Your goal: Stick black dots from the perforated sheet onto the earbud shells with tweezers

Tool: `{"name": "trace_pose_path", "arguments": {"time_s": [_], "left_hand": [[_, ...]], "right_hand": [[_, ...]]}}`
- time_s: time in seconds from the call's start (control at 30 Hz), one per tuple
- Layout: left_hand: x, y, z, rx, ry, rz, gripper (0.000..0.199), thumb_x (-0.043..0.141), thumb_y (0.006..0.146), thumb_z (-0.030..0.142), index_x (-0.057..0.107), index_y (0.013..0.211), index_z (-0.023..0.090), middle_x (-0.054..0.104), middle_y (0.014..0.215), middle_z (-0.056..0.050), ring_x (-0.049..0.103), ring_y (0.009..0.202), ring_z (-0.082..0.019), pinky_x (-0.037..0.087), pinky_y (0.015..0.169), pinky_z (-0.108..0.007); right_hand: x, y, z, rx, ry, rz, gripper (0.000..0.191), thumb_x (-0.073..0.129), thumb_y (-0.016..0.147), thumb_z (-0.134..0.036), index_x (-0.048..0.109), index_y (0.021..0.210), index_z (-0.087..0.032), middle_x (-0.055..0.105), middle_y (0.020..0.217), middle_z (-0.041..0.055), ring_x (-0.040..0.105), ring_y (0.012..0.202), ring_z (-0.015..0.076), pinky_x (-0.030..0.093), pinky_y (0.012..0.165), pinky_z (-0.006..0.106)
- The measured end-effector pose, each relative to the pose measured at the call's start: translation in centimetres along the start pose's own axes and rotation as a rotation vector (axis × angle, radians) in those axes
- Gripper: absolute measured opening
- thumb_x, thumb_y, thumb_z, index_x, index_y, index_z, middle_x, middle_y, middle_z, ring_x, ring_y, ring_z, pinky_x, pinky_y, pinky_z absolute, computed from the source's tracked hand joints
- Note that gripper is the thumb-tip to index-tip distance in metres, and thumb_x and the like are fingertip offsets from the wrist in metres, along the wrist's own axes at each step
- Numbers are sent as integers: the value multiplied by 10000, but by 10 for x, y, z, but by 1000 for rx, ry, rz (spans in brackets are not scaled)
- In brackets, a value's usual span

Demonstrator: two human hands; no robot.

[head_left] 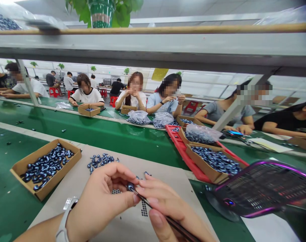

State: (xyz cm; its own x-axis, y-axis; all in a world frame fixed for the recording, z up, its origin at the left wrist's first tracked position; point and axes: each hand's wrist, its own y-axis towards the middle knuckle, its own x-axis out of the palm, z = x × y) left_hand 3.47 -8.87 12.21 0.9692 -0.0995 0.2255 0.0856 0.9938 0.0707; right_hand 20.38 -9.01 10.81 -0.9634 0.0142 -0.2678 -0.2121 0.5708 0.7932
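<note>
Between thumb and fingertips, my left hand (99, 198) pinches a shiny dark-blue earbud shell (130, 187). My right hand (173, 208) is closed around dark tweezers (179, 227), their tips at the shell; whether they grip a small part cannot be made out. Both hands are close together above a grey-beige board (74, 188). Partly behind them, rows of small black dots (144, 210) lie on that board. Loose earbud shells (99, 161) are scattered beyond my left hand. To the left stands a cardboard box (48, 192) filled with more shells.
A red tray (179, 156) at right carries cardboard boxes and a bag of shells. Nearer is a purple-edged fan-like device (258, 188) above white paper (268, 227). A shelf (153, 43) spans overhead. Several people sit across the green bench (112, 137).
</note>
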Motion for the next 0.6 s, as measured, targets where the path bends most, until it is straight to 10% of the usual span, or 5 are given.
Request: {"name": "trace_pose_path", "arguments": {"time_s": [0.6], "left_hand": [[-2, 3, 0, 10, 91, -14, 149, 769, 663, 123, 704, 788, 170, 720, 786, -32, 626, 719, -140, 510, 656, -217]], "right_hand": [[7, 4, 0, 31, 22, 56, 118, 685, 858, -231, 758, 945, -266, 791, 912, 61, 750, 943, 286, 580, 943, 511]]}}
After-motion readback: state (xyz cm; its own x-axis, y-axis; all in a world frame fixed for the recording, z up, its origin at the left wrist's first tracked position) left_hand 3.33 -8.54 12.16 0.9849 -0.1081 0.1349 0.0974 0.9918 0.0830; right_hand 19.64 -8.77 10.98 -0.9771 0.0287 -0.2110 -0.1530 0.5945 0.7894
